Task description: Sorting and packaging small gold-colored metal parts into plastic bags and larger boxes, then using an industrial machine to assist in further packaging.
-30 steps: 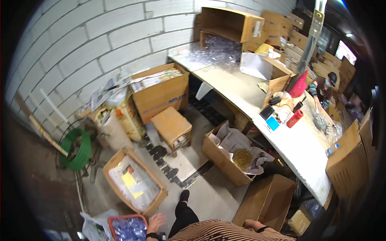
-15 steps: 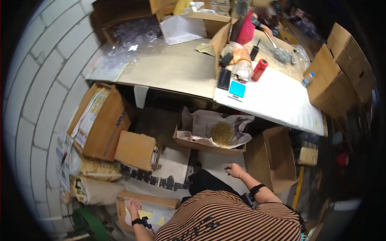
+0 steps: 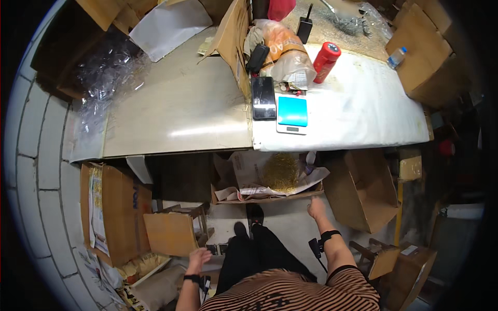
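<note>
My left hand (image 3: 199, 258) hangs in the air beside a wooden stool with a cardboard-coloured top (image 3: 171, 234). Its fingers are stretched out and nothing is in them. My right hand (image 3: 317, 208) hovers just short of the front edge of a low cardboard box (image 3: 262, 198); it is loosely open, with fingers a little bent, and no object shows in it. White printed sheeting (image 3: 248, 168) lines that box, and a heap of small gold-coloured pieces (image 3: 280, 172) lies on it. Right of the box stands an open, tilted carton (image 3: 348, 194).
Ahead is a workbench (image 3: 181, 114) bearing a blue-topped scale (image 3: 292, 113), a black phone (image 3: 263, 98), a red bottle (image 3: 327, 62) and plastic bags (image 3: 288, 52). Boxes (image 3: 122, 212) line the block wall at left. A small wooden stool (image 3: 383, 262) stands behind my right arm.
I have turned and come closer to the bench and the lined box. My left hand has risen away from a low carton; my right hand now reaches nearer the lined box.
</note>
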### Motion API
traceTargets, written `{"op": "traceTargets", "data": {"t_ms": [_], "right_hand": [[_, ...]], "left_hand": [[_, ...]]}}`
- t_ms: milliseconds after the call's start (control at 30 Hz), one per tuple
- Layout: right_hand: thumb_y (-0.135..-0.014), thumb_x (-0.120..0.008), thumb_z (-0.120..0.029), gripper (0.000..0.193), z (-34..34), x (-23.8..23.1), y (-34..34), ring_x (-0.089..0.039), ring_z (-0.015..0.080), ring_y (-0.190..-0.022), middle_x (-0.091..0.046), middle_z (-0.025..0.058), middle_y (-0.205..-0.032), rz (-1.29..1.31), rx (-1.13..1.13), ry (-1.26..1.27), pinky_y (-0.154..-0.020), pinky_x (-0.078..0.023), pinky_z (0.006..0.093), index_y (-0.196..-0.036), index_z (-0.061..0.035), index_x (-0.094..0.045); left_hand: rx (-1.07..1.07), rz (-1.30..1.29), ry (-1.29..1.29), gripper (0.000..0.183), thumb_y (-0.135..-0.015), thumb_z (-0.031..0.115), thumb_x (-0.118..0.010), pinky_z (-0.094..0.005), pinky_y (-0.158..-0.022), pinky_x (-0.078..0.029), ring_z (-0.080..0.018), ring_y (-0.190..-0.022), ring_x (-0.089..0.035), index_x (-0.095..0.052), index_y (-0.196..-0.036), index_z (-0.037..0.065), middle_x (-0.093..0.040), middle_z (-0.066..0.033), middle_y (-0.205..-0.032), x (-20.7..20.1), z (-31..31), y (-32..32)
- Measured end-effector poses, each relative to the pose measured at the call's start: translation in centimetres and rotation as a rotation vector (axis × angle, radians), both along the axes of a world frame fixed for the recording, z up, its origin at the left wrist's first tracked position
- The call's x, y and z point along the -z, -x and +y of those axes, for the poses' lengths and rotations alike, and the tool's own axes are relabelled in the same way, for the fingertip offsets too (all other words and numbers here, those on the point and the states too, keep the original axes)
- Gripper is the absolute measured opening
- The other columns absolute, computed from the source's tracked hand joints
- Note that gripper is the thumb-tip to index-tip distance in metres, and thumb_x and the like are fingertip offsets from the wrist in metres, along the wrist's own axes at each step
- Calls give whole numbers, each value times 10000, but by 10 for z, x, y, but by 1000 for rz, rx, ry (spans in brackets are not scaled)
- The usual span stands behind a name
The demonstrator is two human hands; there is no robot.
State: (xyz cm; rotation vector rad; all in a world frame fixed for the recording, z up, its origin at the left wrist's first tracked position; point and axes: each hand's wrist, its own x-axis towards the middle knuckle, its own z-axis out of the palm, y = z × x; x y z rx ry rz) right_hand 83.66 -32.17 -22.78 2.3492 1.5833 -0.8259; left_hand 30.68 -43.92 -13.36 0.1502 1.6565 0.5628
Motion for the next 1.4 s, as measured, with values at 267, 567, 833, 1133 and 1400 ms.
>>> {"op": "traceTargets", "data": {"t_ms": [267, 567, 833, 1133, 1400], "right_hand": [[-723, -680, -185, 572, 133, 30, -36, -433, 344, -1175, -467, 178, -1275, -8, 339, -27, -931, -427, 412, -1238, -61, -464], [-887, -363, -491, 625, 136, 114, -65, -240, 310, -1334, -275, 119, -1454, -193, 84, -207, -1098, -159, 489, -1379, -105, -339], [-731, -605, -279, 404, 132, 59, 51, -584, 350, -973, -604, 212, -1060, 63, 16, -538, -866, -449, 453, -1066, -53, -616], [-674, -566, -33, 297, 120, -7, 170, -634, 312, -708, -644, 143, -824, 551, 217, -567, -605, -518, 411, -960, -73, -635], [-679, -560, -18, 346, 117, -74, 179, -636, 284, -657, -622, 111, -765, 731, 81, -687, -577, -525, 380, -1014, -72, -625]], "left_hand": [[466, 257, -452, 179, -831, 176, -574, -291, -541, -409, -106, -636, -494, -565, -782, 4, -556, -23, -704, 210, 224, -113], [1583, 456, -785, 335, -852, 186, -551, -356, -883, -436, -311, -1046, -542, -530, -1160, 56, -550, -192, -1185, 304, 247, -158], [1501, 291, -176, 271, -833, 189, -520, -403, -920, -420, -312, -1079, -541, -604, -1058, 64, -601, -187, -1095, 268, 284, -142], [1634, 414, -643, 262, -850, 218, -494, -423, -654, -501, -305, -766, -648, -626, -868, -8, -659, -189, -873, 186, 272, -201], [781, 237, -587, 138, -863, 91, -536, -320, -748, -471, -159, -852, -565, -567, -970, 10, -618, -81, -959, 122, 252, -161]]}}
